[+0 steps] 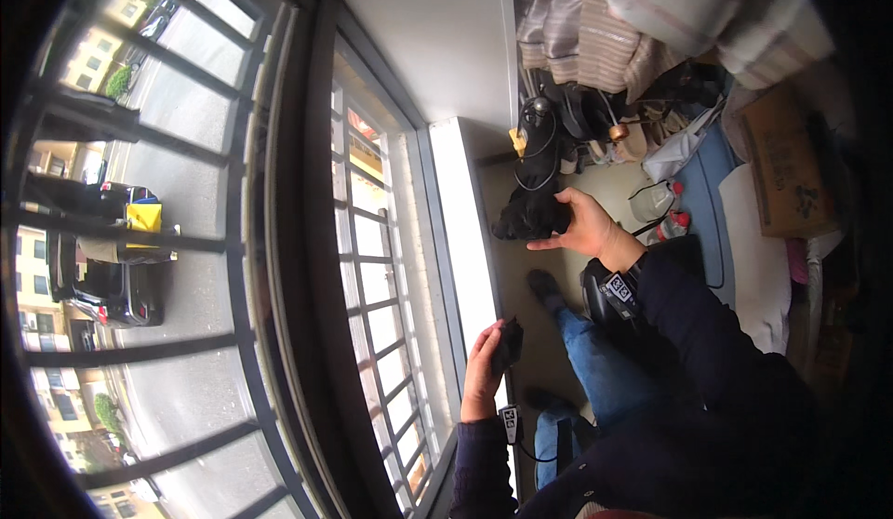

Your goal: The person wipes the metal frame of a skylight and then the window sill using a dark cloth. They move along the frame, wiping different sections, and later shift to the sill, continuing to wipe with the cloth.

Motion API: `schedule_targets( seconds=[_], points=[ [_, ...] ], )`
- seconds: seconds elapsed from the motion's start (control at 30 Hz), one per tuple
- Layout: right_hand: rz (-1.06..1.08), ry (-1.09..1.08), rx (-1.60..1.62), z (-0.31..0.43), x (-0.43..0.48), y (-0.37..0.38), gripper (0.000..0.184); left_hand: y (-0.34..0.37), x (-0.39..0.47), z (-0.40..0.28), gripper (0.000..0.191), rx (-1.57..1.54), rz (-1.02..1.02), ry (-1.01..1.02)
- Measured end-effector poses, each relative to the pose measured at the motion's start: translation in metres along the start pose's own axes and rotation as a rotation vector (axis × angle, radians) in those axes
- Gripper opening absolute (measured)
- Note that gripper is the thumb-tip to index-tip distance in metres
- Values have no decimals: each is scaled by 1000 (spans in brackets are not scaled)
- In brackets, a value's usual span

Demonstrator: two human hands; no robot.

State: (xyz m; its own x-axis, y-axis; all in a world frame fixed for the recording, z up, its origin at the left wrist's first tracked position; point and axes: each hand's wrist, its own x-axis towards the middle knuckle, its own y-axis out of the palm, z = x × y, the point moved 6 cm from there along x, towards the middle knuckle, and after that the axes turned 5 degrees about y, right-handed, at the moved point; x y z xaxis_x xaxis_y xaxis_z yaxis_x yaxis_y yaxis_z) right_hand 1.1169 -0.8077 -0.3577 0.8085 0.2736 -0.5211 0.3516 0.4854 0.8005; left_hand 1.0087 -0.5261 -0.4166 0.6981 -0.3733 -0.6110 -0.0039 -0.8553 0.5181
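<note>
My left hand [483, 369] is closed around a small dark, crumpled item [508, 346], probably cloth, beside the white window sill [464, 240]. Farther up, my right hand [589, 229] grips a bunched black cloth-like item [531, 215] between thumb and fingers. A thin black cord [554, 135] loops over the dark material above it. The exact kind of both dark items cannot be told. Each wrist bears a small device with a printed code.
Barred windows [377, 261] line the left side, with a street outside. Striped fabric [593, 38] hangs at the top right. Clear plastic bottles [652, 201] lie on the floor by a cardboard box [788, 163]. My jeans-clad legs [600, 358] are below my hands.
</note>
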Motion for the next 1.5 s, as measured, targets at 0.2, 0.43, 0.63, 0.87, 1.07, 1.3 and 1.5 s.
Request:
schedule_targets(
  seconds=[0.2,0.43,0.63,0.87,1.07,1.3,1.5],
  points=[
    [-11,-36,94,18,96,-6,39,-45,52,9,38,57,-197,-93],
    [123,-532,-132,113,174,99,27,-55,109,30,45,270,-232,-234],
    [297,-1158,-566,195,180,236,36,-48,112,45,42,288,-272,-278],
    [126,-1928,-916,239,197,343,34,-41,99,43,42,305,-304,-314],
    [-82,-1834,-1149,217,266,309,39,-51,98,42,41,223,-342,-326],
    [-401,-587,-1517,178,350,143,23,-47,113,35,41,318,-304,-279],
    [-153,-1355,-1058,203,284,153,23,-47,116,32,38,300,-347,-297]
  ],
)
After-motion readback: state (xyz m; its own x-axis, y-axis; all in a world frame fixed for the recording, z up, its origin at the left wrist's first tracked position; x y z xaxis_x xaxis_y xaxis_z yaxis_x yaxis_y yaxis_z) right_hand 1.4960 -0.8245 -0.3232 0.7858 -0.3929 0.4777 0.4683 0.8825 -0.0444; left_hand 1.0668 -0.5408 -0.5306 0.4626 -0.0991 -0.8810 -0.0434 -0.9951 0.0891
